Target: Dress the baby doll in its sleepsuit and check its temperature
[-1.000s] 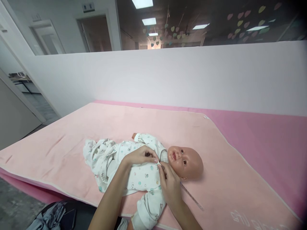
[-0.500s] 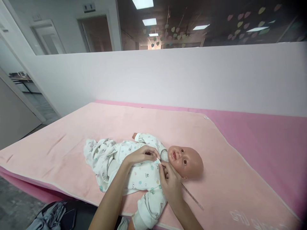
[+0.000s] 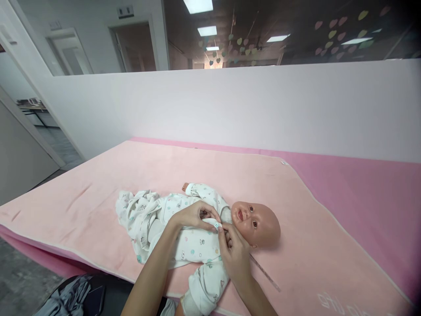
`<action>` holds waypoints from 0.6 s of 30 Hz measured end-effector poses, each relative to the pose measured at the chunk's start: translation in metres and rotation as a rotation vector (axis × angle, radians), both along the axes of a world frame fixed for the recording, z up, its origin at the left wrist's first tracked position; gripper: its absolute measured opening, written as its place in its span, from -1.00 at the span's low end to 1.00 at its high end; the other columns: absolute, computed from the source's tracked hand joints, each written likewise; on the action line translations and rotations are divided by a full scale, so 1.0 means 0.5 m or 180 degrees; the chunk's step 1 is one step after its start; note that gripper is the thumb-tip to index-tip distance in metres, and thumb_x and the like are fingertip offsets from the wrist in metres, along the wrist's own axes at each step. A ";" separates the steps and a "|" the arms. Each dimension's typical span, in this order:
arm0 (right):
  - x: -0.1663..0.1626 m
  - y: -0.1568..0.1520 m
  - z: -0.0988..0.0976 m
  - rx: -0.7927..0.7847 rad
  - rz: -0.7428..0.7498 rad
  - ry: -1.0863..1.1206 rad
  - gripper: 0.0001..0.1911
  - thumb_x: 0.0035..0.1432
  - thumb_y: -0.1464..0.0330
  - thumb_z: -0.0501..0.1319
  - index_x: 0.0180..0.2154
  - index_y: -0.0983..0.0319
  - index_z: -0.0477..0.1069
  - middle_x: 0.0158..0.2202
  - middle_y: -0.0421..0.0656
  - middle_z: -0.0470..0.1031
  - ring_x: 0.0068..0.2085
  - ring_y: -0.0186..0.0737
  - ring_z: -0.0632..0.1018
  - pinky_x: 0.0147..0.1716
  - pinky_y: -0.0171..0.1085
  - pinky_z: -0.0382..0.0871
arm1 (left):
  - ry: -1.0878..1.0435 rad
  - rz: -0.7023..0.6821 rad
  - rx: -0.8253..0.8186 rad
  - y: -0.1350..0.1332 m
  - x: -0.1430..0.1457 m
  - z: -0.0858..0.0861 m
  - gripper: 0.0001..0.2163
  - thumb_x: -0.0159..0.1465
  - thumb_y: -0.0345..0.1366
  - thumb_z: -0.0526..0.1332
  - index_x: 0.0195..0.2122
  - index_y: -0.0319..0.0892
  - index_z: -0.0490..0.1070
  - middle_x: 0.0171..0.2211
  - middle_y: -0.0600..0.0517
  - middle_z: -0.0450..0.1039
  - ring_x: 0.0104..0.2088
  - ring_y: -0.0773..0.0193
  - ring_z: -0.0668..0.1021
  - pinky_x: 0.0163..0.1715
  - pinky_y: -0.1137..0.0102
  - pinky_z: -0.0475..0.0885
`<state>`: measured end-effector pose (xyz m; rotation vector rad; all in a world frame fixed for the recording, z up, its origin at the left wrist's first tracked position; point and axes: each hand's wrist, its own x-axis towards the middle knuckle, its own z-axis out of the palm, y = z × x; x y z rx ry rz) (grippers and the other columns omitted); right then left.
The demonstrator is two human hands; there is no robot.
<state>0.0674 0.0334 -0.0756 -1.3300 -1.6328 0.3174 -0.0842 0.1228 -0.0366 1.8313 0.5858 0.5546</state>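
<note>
A baby doll (image 3: 255,223) lies on its back on a pale pink blanket (image 3: 213,175), head to the right. It wears a white romper with small coloured prints (image 3: 194,243). My left hand (image 3: 194,216) rests on the doll's chest, fingers pinched on the romper's collar edge. My right hand (image 3: 234,254) meets it from below, fingers closed on the same collar just under the doll's chin. The doll's far arm (image 3: 197,189) sticks up and away; its near sleeve (image 3: 205,285) hangs toward me.
The blanket covers a darker pink mattress (image 3: 368,188) against a white partition wall (image 3: 230,105). A thin strip (image 3: 265,273) lies on the blanket right of my right wrist. Grey cloth (image 3: 66,298) lies on the floor at lower left. A doorway opens at far left.
My two hands have drawn closer together at the doll's collar, the right fingers sliding up under the chin. The doll has stayed in place.
</note>
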 end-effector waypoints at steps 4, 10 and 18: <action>-0.001 0.001 -0.001 -0.0029 -0.0001 0.0000 -0.80 0.20 0.33 0.01 -0.42 0.24 0.31 -0.53 -0.23 0.37 -0.53 -0.39 0.37 -0.50 -0.41 0.19 | 0.0066 0.0031 0.0087 0.004 -0.001 -0.005 -0.69 -0.05 -0.21 0.36 -0.31 -0.28 0.49 -0.56 0.10 0.26 -0.54 0.46 0.18 -0.57 0.50 0.06; 0.001 -0.001 -0.002 -0.0023 0.0027 0.0021 -0.80 0.21 0.33 0.01 -0.40 0.25 0.32 -0.51 -0.22 0.39 -0.55 -0.39 0.36 -0.52 -0.42 0.18 | 0.0001 0.0148 0.0085 0.007 0.003 -0.009 -0.69 -0.09 -0.17 0.38 -0.36 -0.27 0.51 -0.57 0.10 0.26 -0.53 0.45 0.20 -0.56 0.50 0.10; 0.002 0.003 0.002 0.0035 0.0089 0.0002 -0.80 0.20 0.34 0.00 -0.39 0.25 0.33 -0.48 -0.19 0.41 -0.52 -0.38 0.38 -0.52 -0.41 0.20 | -0.0223 0.0373 0.0103 0.002 0.008 -0.010 -0.74 -0.13 -0.20 0.41 -0.51 -0.30 0.48 -0.56 0.07 0.29 -0.49 0.43 0.27 -0.51 0.50 0.16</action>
